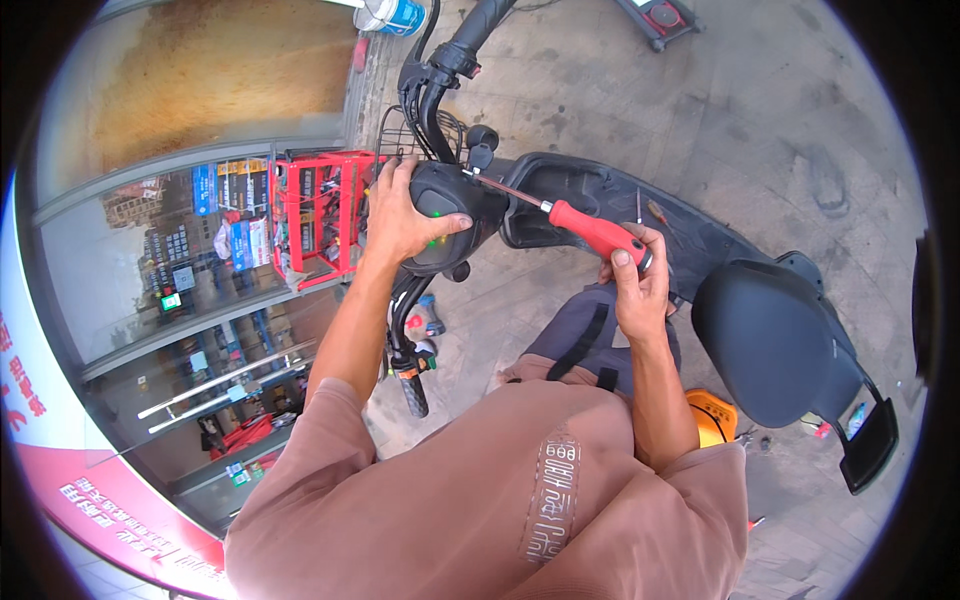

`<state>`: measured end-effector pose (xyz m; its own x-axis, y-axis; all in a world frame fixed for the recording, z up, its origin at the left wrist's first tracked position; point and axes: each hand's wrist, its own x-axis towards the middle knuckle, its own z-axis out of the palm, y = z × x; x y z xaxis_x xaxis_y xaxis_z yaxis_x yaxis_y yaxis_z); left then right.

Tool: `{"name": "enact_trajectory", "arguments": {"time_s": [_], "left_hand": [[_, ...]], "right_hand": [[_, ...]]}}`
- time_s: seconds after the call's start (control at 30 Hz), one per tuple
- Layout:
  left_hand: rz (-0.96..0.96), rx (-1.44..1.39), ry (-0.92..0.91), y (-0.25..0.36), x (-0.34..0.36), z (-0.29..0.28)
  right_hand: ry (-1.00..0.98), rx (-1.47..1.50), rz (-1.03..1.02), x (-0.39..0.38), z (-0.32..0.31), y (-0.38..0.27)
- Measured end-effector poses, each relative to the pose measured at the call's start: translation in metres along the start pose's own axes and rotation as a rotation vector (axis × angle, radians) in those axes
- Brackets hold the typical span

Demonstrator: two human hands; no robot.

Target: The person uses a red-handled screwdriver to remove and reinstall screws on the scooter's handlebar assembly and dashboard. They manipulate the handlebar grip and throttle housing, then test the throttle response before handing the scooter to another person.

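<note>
My left hand (405, 215) grips the black dashboard housing (440, 260) of a scooter, fingers over its far edge and thumb across its face, where green lights show. My right hand (635, 275) holds a screwdriver by its red handle (585, 225). The steel shaft runs left to the housing's upper right, beside the key switch area, where its tip appears to touch; exactly what it meets is too small to tell. The handlebar (470, 35) extends above the housing and down below it. A small tool with a wooden-looking handle (657, 212) lies on the black footboard (700, 240) beyond my right hand.
The scooter's seat (760, 340) is to my right, above a yellow object (710, 415). A red tool rack (315, 165) stands beside glass panes and stocked shelves at the left. A white bucket (390, 18) and a low wheeled item (655, 20) are on the pavement beyond.
</note>
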<state>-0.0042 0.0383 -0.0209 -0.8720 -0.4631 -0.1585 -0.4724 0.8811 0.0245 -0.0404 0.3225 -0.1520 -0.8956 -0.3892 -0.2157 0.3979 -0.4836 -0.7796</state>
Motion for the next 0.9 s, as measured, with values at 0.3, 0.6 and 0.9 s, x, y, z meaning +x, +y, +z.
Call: {"name": "enact_trajectory", "arguments": {"time_s": [0.3,0.6,0.9], "left_hand": [[0.099,0.046,-0.011,-0.003,0.003,0.000],[0.119,-0.001,-0.012,-0.009,0.005,0.002],[0.122,-0.019,-0.016,-0.006,0.006,0.002]], "right_hand": [[-0.018,-0.072,0.064,0.005,0.017,0.018],[-0.047,0.037,0.121,0.007,0.019,0.031],[-0.041,0.099,0.144,0.010,0.022,0.042]]}}
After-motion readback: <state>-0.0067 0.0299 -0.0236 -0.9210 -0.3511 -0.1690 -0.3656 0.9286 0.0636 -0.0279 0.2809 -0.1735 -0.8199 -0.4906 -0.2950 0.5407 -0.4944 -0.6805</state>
